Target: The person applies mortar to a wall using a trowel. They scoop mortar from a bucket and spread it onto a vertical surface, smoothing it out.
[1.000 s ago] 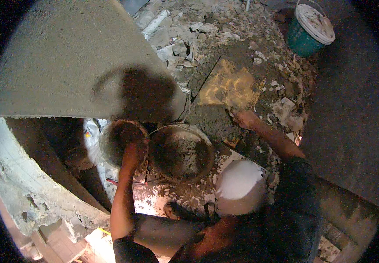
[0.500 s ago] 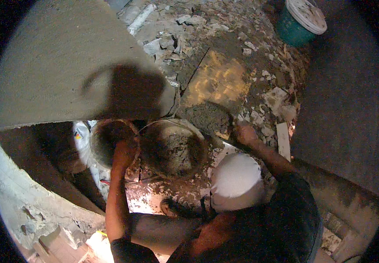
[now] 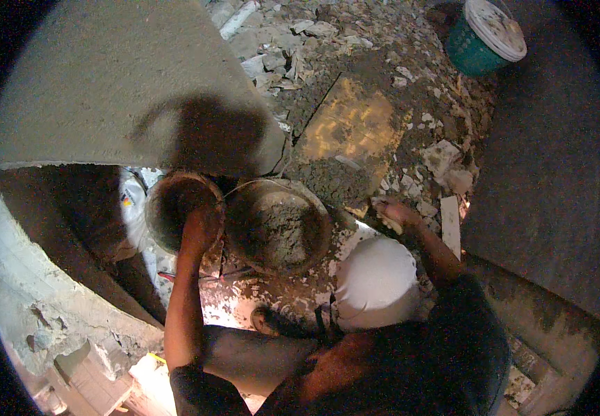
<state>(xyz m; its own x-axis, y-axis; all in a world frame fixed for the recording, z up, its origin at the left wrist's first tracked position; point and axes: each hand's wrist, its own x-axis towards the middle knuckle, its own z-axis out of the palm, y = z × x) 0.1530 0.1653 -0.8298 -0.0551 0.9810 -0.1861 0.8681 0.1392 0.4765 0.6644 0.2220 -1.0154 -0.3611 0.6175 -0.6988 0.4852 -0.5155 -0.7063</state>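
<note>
Grey, lumpy mortar (image 3: 283, 232) fills part of a wide, round, dirt-coated bucket (image 3: 326, 225) with a thin wire handle. Touching or just beside it on the left is a smaller round, grimy brown-grey pail (image 3: 154, 225), and the left hand (image 3: 201, 225) reaches down into this one; its fingers are lost in shadow, so I cannot tell whether its grip is narrow, wide or closed around something. On the other side, the right hand (image 3: 396, 211) is near the lower edge of a yellowish, mortar-smeared flat board (image 3: 355, 125). Its fingers are curled over something pale, but I cannot tell what, or whether the grip holds it. Dark grey wet mix (image 3: 328, 179) lies heaped along the near end of the board.

Broken pale rubble (image 3: 272, 62) spreads beyond, and a teal plastic bucket (image 3: 473, 52) with a dirty white lid (image 3: 498, 31) stands near the far right. Just right of the right forearm is a narrow white strip (image 3: 450, 225). A grey cement-faced slab (image 3: 120, 76) carries a dark shadow.
</note>
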